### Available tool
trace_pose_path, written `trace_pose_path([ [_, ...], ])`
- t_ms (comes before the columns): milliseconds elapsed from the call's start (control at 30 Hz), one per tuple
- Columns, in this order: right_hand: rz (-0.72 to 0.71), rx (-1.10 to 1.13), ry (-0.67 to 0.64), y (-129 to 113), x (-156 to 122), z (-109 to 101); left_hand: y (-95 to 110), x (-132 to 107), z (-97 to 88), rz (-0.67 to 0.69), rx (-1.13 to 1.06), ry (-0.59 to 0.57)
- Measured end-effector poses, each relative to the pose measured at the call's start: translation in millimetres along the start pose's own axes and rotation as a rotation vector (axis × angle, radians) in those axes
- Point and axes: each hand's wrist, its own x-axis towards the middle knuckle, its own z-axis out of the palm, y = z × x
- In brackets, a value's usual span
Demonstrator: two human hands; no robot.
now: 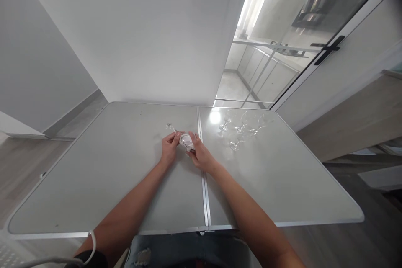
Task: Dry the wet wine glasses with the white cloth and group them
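Observation:
Over the middle of the table I hold a clear stemmed wine glass on its side, its foot pointing to the far left. My left hand pinches the stem close to the bowl. Around the bowl's right side closes my right hand, with something white, perhaps a cloth, showing at its fingers. Part of the bowl is hidden by these fingers. To the right, several clear stemmed glasses stand upright on the table, apart from both hands.
A metal seam divides the folding table. Behind its far edge rises a white wall. A glazed door with a black handle is at the far right. A white cable hangs by my left forearm.

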Motion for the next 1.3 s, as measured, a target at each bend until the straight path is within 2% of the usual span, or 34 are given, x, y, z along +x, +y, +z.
trace_pose_path([
  [67, -0.078, -0.158, -0.003, 5, 2, 2, 0, 0, 0.6, 0.008, 0.004, 0.000],
  [133, -0.046, -0.115, 0.022, 5, 3, 0, 1, 0, 2.4, 0.001, -0.037, -0.012],
  [200, 0.087, 0.141, 0.085, 0, 4, -4, 3, 0, 4.5, -0.014, -0.117, -0.048],
  [300, 0.306, 0.721, 0.183, -10, 4, -9, 8, -1, 6.0, -0.040, -0.219, -0.111],
  [367, 0.374, 1.010, 0.218, -15, 4, -10, 12, -1, 5.3, -0.063, -0.254, -0.142],
  [433, 0.369, 1.116, 0.199, -16, 4, -9, 13, 0, 3.6, -0.081, -0.279, -0.146],
  [500, 0.303, 1.021, 0.114, -14, 3, -9, 11, 1, 1.4, -0.077, -0.291, -0.117],
  [600, 0.140, 0.552, -0.045, -6, 2, -9, 4, 4, -1.6, -0.067, -0.234, -0.051],
  [700, -0.046, 0.028, -0.206, 3, 2, -8, -1, 6, -2.3, -0.092, -0.170, 0.071],
  [767, -0.066, -0.077, -0.232, 5, 2, -8, -1, 5, -0.9, -0.110, -0.156, 0.088],
  [833, 0.031, 0.093, -0.155, 2, 2, -8, 3, 3, 1.5, -0.097, -0.162, 0.023],
  [967, 0.266, 0.828, 0.049, -10, 3, -11, 11, -1, 5.0, -0.092, -0.257, -0.108],
  [1067, 0.350, 1.168, 0.105, -16, 5, -12, 12, -2, 3.6, -0.120, -0.319, -0.133],
  [1167, 0.376, 1.164, 0.121, -16, 6, -11, 8, 0, 0.6, -0.101, -0.307, -0.114],
  [1300, 0.300, 0.782, 0.102, -17, 3, -13, 0, 2, 0.0, -0.047, -0.221, -0.056],
])
